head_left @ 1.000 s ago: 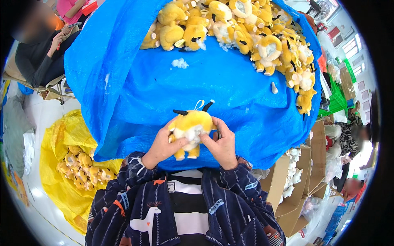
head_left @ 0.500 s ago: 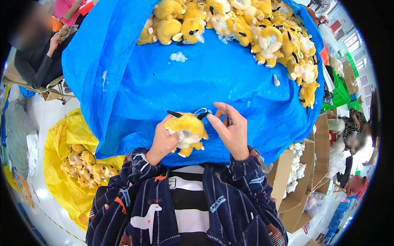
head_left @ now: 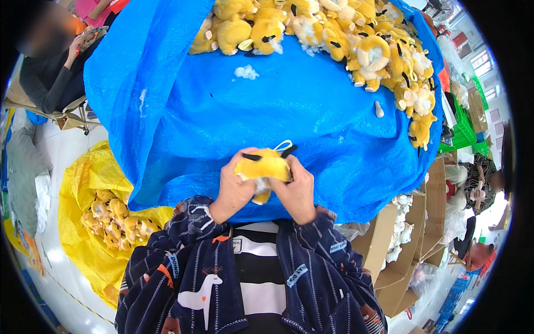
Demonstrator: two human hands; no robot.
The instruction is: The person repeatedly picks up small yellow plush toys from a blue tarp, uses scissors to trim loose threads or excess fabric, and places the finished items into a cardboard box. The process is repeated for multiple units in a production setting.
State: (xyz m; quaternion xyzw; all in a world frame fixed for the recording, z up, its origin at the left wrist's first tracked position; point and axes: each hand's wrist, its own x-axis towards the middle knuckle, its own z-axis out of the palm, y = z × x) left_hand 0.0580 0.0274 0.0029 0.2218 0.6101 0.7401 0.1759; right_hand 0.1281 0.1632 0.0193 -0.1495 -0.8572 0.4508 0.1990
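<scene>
Between my two hands I hold a yellow plush toy (head_left: 262,167) with black horns, a white hanging loop at its top and pale stuffing or fur at its front. My left hand (head_left: 231,186) grips its left side, fingers wrapped behind it. On the other side my right hand (head_left: 297,189) has closed on it, thumb pressed to its front. The toy's lower part is partly covered by my thumbs. Beneath it spreads a blue plastic sheet (head_left: 233,111), and a heap of similar yellow plush toys (head_left: 334,33) lies along its far and right edges.
A tuft of white stuffing (head_left: 246,72) and a small pale piece (head_left: 379,109) lie on the sheet. At the left, a yellow bag (head_left: 78,222) holds several plush toys. Cardboard boxes (head_left: 400,278) with white pieces stand at the right. A seated person (head_left: 50,83) works at upper left.
My right hand has come from beside the toy's horn onto the toy and closed on it. The toy has tilted, and its white front is now mostly covered.
</scene>
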